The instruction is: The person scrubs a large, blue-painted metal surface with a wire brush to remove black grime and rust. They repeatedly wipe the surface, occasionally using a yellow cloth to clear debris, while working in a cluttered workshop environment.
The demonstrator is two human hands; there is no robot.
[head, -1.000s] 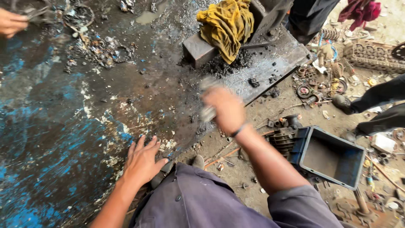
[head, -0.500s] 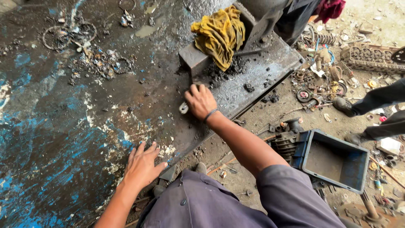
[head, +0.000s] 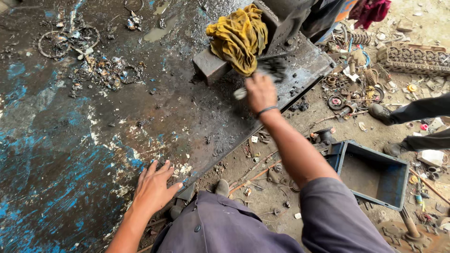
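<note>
Left hand (head: 154, 187) flat on bench (head: 70, 154) edge, fingers spread, holding nothing. Right hand (head: 260, 92) further out, fist closed on a small pale part (head: 240, 93) poking left. Yellow rag (head: 239, 37) just beyond it, draped over the block (head: 211, 68).

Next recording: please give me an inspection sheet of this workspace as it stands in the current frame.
Surface: dark metal bench, oily, with worn blue paint.
Job's things: small pale metal part and blurred black object at the right hand.
Clutter: yellow rag draped over a metal block; wire rings and grit at the far left.
Hands: right hand closed on the pale part; left hand flat on the bench edge, fingers spread.
Cables: nothing seen.
Surroundings: blue crate, scattered scrap parts, another person's shoes on the dirt floor.
</note>
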